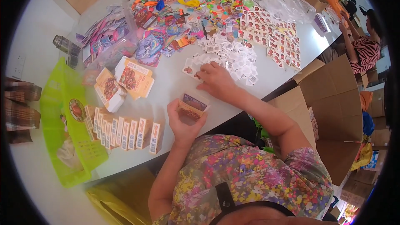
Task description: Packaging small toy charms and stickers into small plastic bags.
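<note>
My left hand [182, 127] grips a small printed cardboard box [194, 103] whose open end faces up. My right hand [218, 82] reaches over the white table, fingers curled at the edge of a small sticker sheet [191, 67] with little printed figures. Just beyond that hand lies a heap of small white packets [233, 56]. More sticker sheets [273, 37] are spread out to the right of the heap. On the left, a row of closed small boxes [125, 133] stands on edge, with flattened box blanks [133, 79] lying behind it.
A green plastic basket [62, 141] stands at the left. Behind it are a clear bin [106, 37] of colourful cards and a dark bottle [66, 46]. Mixed small trinkets [187, 8] cover the far table. A large open carton [333, 100] stands at right; another person [362, 50] sits beyond.
</note>
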The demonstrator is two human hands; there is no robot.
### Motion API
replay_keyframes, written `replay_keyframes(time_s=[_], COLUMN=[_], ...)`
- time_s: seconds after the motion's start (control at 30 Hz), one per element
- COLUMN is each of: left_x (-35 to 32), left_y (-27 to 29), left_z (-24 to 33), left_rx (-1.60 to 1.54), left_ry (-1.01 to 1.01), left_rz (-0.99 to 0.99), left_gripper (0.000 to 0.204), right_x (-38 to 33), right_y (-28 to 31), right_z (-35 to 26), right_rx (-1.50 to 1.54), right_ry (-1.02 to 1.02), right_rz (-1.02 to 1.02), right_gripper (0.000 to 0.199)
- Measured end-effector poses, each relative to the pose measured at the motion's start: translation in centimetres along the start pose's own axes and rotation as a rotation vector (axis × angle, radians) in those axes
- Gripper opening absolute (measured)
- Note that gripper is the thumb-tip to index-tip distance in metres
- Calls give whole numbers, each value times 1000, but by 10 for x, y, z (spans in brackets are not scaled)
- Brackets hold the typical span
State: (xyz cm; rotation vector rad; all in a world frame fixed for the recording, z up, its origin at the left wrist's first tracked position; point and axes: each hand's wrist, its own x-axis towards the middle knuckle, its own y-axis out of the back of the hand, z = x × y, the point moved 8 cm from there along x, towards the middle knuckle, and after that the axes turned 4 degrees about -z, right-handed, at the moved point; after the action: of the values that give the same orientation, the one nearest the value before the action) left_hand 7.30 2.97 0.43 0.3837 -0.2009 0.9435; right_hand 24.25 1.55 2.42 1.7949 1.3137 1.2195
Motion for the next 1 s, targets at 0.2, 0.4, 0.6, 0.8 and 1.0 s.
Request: replay_keyframes(time_s=[0.2, 0.4, 0.6, 0.8, 1.0], left_x=[0, -2, 9, 20, 8], left_y=[4, 4, -3, -24, -41], left_z=[-9, -9, 0, -4, -6], left_rx=[-164, -203, -159, -682, -954], left_ry=[121, 145, -34, 270, 477], left_rz=[44, 68, -161, -360, -478], left_gripper=[75, 78, 74, 76, 95], right_x=[-5, -4, -11, -17, -27], right_y=[-12, -3, 23, 37, 29], right_z=[-7, 13, 32, 9, 7], right_rx=[-188, 6, 402, 471, 505], right_ry=[160, 45, -186, 65, 55], right_rz=[106, 217, 81, -137, -191], right_gripper=[9, 8, 4, 8, 9])
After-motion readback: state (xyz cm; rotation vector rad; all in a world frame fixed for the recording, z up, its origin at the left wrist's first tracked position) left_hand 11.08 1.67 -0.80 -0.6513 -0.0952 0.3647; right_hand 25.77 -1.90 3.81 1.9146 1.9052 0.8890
